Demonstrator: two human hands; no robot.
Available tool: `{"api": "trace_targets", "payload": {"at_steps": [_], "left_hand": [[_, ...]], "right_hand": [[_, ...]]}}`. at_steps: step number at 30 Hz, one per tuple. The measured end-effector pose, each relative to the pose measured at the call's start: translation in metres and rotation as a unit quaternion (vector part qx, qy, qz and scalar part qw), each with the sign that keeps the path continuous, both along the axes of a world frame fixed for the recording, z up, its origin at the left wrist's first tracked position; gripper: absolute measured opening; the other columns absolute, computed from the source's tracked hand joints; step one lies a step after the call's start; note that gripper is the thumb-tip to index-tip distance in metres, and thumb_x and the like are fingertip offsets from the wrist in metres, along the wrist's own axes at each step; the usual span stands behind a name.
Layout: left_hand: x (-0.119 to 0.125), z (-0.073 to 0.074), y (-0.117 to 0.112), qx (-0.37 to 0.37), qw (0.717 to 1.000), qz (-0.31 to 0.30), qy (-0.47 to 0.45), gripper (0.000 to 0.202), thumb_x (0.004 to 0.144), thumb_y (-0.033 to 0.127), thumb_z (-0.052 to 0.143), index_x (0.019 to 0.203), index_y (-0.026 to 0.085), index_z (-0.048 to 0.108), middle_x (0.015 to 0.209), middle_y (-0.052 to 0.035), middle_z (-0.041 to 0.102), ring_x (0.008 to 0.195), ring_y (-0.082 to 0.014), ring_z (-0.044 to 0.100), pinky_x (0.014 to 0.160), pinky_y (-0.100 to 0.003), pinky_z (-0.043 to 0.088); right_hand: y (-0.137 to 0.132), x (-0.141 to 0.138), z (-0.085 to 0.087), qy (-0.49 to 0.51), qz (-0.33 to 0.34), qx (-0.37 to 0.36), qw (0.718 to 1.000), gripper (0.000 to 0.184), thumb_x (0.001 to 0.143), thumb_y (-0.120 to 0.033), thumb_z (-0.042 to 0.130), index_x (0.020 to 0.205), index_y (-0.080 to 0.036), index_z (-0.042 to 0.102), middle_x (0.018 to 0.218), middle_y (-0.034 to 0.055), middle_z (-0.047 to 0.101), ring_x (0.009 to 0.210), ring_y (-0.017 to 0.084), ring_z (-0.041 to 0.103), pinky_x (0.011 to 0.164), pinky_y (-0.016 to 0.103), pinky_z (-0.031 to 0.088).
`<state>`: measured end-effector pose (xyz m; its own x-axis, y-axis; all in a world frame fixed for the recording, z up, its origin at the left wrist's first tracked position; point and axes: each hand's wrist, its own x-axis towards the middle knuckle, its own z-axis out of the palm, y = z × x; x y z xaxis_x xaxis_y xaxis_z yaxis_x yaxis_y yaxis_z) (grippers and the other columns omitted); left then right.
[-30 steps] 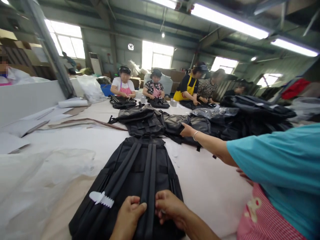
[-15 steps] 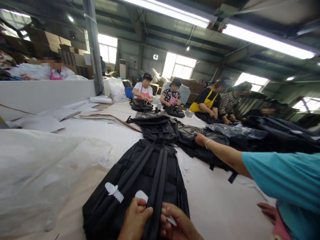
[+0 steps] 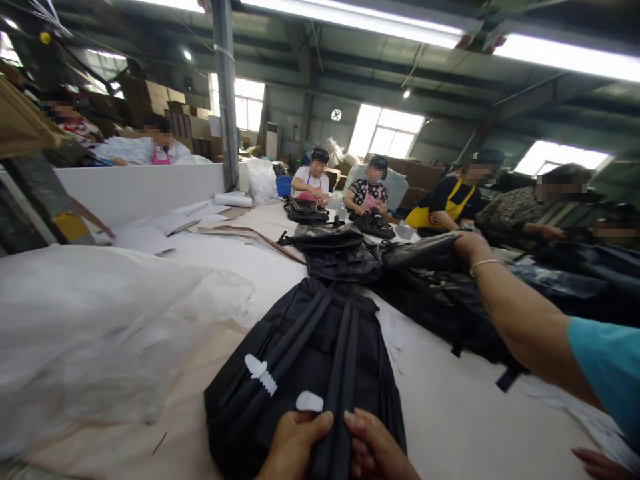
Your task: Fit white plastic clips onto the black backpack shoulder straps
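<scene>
A black backpack (image 3: 280, 427) lies on the table in front of me, its two shoulder straps uppermost. Round the left strap (image 3: 287, 340) sits a white strip (image 3: 261, 375) with a notched end. My left hand (image 3: 296, 445) is closed at the lower part of the right strap (image 3: 345, 373), thumb on top and fingers partly hidden. Just above that thumb a second white strip (image 3: 310, 401) pokes out with a rounded end. From the other side, my right hand (image 3: 376, 445) pinches the same strap's edge with curled fingers; whether it also holds the strip's other end is hidden.
A co-worker's hand (image 3: 473, 250) at the right lifts part of a dark bag. More black backpacks (image 3: 345, 257) lie beyond mine. Clear plastic sheeting (image 3: 100, 320) covers the left of the table. Several people work at the far side.
The view has swung left, so everything sits further right. The co-worker's hand has raised the bag's edge. The white end seen by my right fingers is now out of sight.
</scene>
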<state>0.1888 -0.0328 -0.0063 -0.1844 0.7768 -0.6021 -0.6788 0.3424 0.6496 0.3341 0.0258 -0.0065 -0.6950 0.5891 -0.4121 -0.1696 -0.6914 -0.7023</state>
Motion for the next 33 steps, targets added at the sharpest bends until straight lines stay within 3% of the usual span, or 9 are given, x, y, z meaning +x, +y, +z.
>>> {"api": "trace_targets", "payload": {"at_steps": [3, 7, 15, 19, 23, 26, 29, 31, 33], "left_hand": [[-0.001, 0.018, -0.005, 0.056, 0.993, -0.069, -0.081, 0.040, 0.064, 0.041, 0.081, 0.078, 0.009, 0.063, 0.076, -0.0144, 0.070, 0.074, -0.0281, 0.069, 0.068, -0.034, 0.055], [-0.005, 0.033, -0.007, 0.052, 0.990, -0.081, -0.099, 0.028, 0.072, 0.036, 0.076, 0.075, 0.011, 0.064, 0.070, -0.0114, 0.071, 0.066, -0.0228, 0.068, 0.063, -0.029, 0.055], [-0.003, 0.005, 0.002, 0.004, 0.998, -0.060, -0.016, 0.036, 0.063, 0.037, 0.080, 0.080, 0.008, 0.066, 0.071, -0.0128, 0.071, 0.063, -0.0257, 0.068, 0.061, -0.034, 0.054], [-0.001, -0.005, 0.007, 0.007, 0.997, -0.044, 0.070, 0.038, 0.056, 0.038, 0.082, 0.075, 0.009, 0.067, 0.074, -0.0107, 0.071, 0.066, -0.0234, 0.066, 0.063, -0.031, 0.051], [-0.001, -0.008, 0.007, 0.022, 0.992, -0.048, 0.113, 0.040, 0.055, 0.042, 0.080, 0.072, 0.009, 0.067, 0.070, -0.0088, 0.069, 0.064, -0.0213, 0.063, 0.062, -0.030, 0.048], [-0.003, -0.009, 0.008, 0.046, 0.988, -0.038, 0.141, 0.036, 0.059, 0.042, 0.077, 0.072, 0.010, 0.065, 0.067, -0.0059, 0.066, 0.062, -0.0188, 0.059, 0.060, -0.029, 0.045], [-0.006, -0.011, 0.010, 0.061, 0.979, -0.031, 0.191, 0.031, 0.062, 0.040, 0.073, 0.069, 0.013, 0.060, 0.063, -0.0027, 0.062, 0.059, -0.0169, 0.055, 0.057, -0.027, 0.042], [-0.008, -0.012, 0.011, 0.064, 0.970, -0.033, 0.234, 0.030, 0.063, 0.040, 0.072, 0.069, 0.014, 0.058, 0.061, -0.0014, 0.059, 0.059, -0.0168, 0.053, 0.056, -0.027, 0.041], [-0.008, -0.013, 0.012, 0.070, 0.960, -0.039, 0.267, 0.030, 0.065, 0.040, 0.070, 0.074, 0.014, 0.057, 0.063, -0.0013, 0.059, 0.061, -0.0177, 0.054, 0.058, -0.027, 0.041]], "right_hand": [[0.000, 0.003, 0.003, -0.015, -0.010, 0.009, 1.000, 0.035, 0.078, -0.044, 0.069, 0.072, -0.018, 0.047, 0.052, -0.0114, 0.025, 0.042, 0.002, 0.017, 0.043, 0.017, 0.029], [-0.001, 0.002, 0.006, -0.048, 0.004, 0.036, 0.998, 0.034, 0.083, -0.044, 0.064, 0.072, -0.017, 0.047, 0.051, -0.0109, 0.028, 0.042, 0.003, 0.018, 0.044, 0.018, 0.033], [-0.004, 0.000, 0.012, -0.116, -0.021, 0.098, 0.988, 0.041, 0.077, -0.053, 0.066, 0.075, -0.016, 0.048, 0.048, -0.0107, 0.035, 0.039, 0.003, 0.026, 0.042, 0.017, 0.035], [-0.011, -0.001, 0.009, -0.267, -0.114, 0.164, 0.943, 0.051, 0.065, -0.060, 0.070, 0.078, -0.021, 0.040, 0.042, -0.0095, 0.046, 0.031, 0.005, 0.031, 0.035, 0.019, 0.032], [-0.022, 0.002, 0.016, -0.302, -0.170, 0.249, 0.904, 0.041, 0.075, -0.052, 0.064, 0.090, -0.020, 0.043, 0.050, -0.0064, 0.053, 0.038, 0.008, 0.042, 0.039, 0.019, 0.032], [-0.024, 0.011, 0.029, -0.218, -0.098, 0.242, 0.940, 0.036, 0.074, -0.040, 0.070, 0.092, -0.018, 0.049, 0.066, -0.0027, 0.059, 0.055, 0.009, 0.054, 0.055, 0.021, 0.042], [-0.020, 0.020, 0.037, -0.121, 0.001, 0.187, 0.975, 0.050, 0.067, -0.034, 0.078, 0.107, -0.018, 0.052, 0.090, 0.0028, 0.064, 0.076, 0.014, 0.063, 0.073, 0.026, 0.046], [-0.015, 0.023, 0.039, -0.125, 0.018, 0.191, 0.973, 0.046, 0.072, -0.042, 0.073, 0.107, -0.017, 0.055, 0.090, 0.0050, 0.064, 0.074, 0.015, 0.063, 0.071, 0.028, 0.046], [-0.011, 0.020, 0.041, -0.191, 0.009, 0.258, 0.947, 0.037, 0.081, -0.050, 0.061, 0.096, -0.016, 0.061, 0.078, 0.0039, 0.061, 0.063, 0.014, 0.059, 0.062, 0.027, 0.044]]}}
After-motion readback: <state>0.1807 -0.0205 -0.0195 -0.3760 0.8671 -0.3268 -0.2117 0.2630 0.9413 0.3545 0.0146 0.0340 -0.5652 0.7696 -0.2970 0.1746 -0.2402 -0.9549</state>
